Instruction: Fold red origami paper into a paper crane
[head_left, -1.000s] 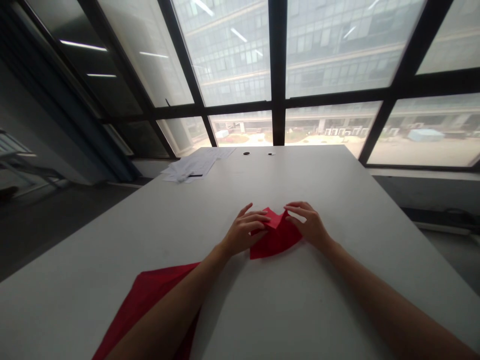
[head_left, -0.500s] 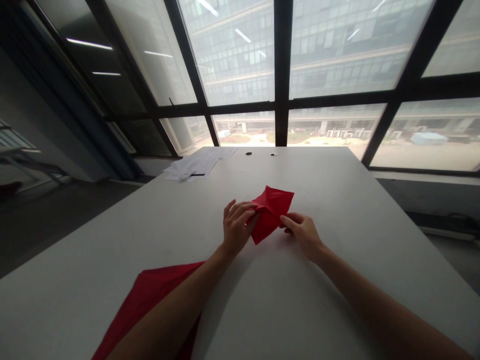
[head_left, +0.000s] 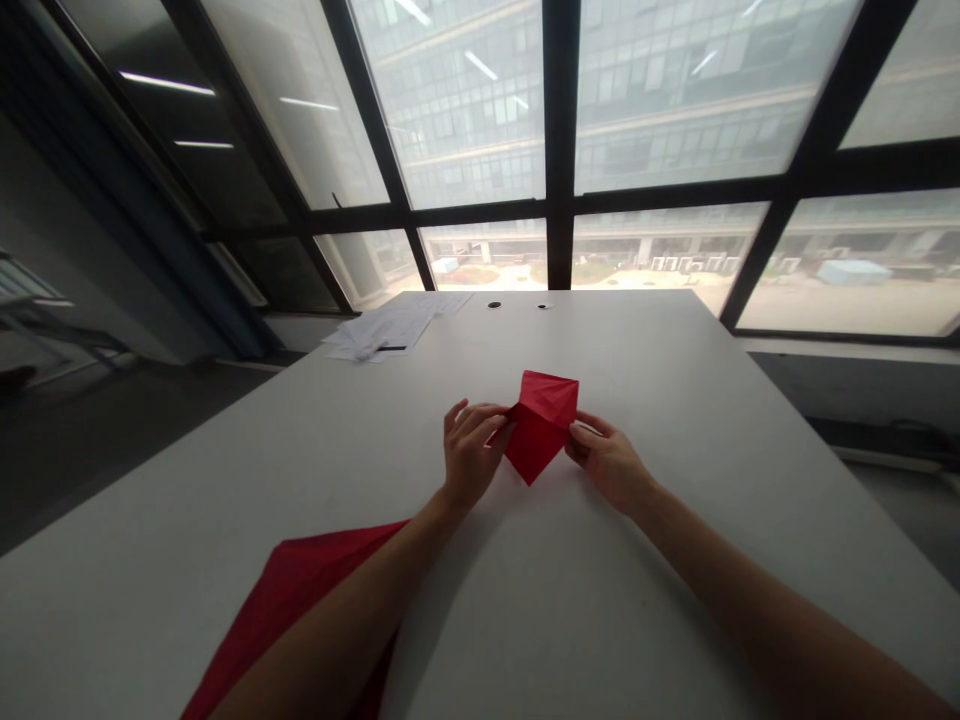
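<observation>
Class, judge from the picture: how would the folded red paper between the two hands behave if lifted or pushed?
The folded red paper probably weighs little: the left hand and right hand hold it by fingertips alone. Its sharp creases suggest some stiffness, though it would likely crumple if squeezed. On the smooth table it would probably slide.

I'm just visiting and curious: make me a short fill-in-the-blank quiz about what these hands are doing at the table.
1. Both hands hold a folded piece of paper whose colour is ____.
2. The left hand pinches the paper's left side, and the right hand pinches its ____ side.
3. A second red sheet lies on the white table under the ____ forearm.
4. The stack of white papers lies at the table's far ____ corner.

Missing words: red; right; left; left
</observation>
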